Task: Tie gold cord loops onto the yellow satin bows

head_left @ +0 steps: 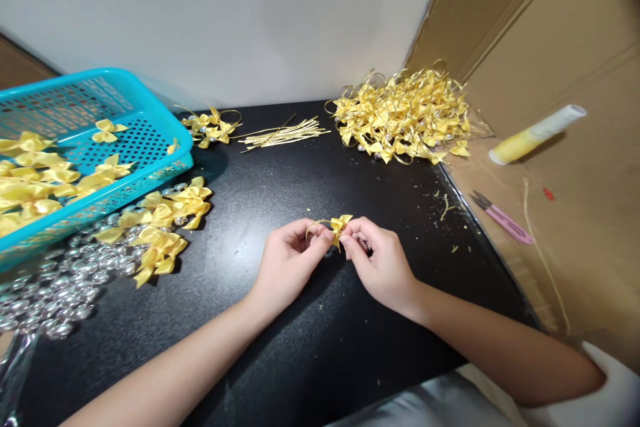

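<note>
Far left, my basket [150,121] holds bows [35,180]; on the black counter [300,347], both my grips, left [287,263] and right [380,263], pinch one bow [341,223].

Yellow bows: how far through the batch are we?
Looks done: a big pile of wired bows at the back right, and a small cluster by the basket. In hand: left hand and right hand pinch one bow with a gold wire loop. Left: loose bows on the table, more in the blue basket, cut wires and clear beads.
</note>
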